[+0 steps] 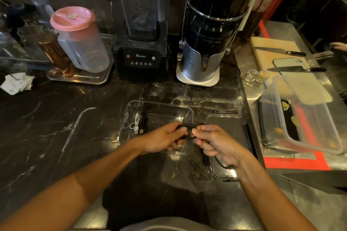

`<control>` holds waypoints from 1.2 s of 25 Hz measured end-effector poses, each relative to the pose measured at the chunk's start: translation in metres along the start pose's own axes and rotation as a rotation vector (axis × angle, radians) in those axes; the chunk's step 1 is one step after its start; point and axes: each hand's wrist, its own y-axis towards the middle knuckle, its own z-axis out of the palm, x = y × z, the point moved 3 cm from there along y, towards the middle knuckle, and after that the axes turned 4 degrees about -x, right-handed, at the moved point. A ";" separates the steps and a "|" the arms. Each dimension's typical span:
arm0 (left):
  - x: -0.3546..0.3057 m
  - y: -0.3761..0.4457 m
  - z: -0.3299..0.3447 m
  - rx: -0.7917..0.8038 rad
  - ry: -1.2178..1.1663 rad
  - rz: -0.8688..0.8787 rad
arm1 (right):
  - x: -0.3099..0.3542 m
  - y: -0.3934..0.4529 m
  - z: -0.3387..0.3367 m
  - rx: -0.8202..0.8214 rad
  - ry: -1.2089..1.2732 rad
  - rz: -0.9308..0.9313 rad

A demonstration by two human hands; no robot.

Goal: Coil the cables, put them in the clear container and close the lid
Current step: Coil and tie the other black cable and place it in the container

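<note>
Dark marble counter [56, 137] under clear container [131, 107], lid [232, 129], blender [141, 62], juicer [202, 58].

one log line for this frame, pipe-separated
both hands coiling black cable | white cable in container | lid off

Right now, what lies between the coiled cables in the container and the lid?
In the head view, both hands, left and right, holding a black cable over the clear container, beside the lid.

Three cables show: one white cable [135, 121], two black cables [144, 122] [185, 131]; also one clear container [187, 108], one lid [228, 118], two knives [281, 50] [296, 69], one blender [140, 56], one juicer [202, 47].
</note>
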 end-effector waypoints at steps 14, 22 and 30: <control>-0.008 0.002 -0.007 0.078 -0.178 -0.114 | 0.003 -0.005 0.006 -0.042 -0.228 -0.080; -0.013 -0.009 0.000 0.212 -0.296 -0.179 | 0.004 -0.008 0.005 0.023 -0.206 -0.018; -0.008 0.001 0.004 0.078 -0.206 -0.166 | 0.001 -0.005 -0.001 0.064 0.074 -0.023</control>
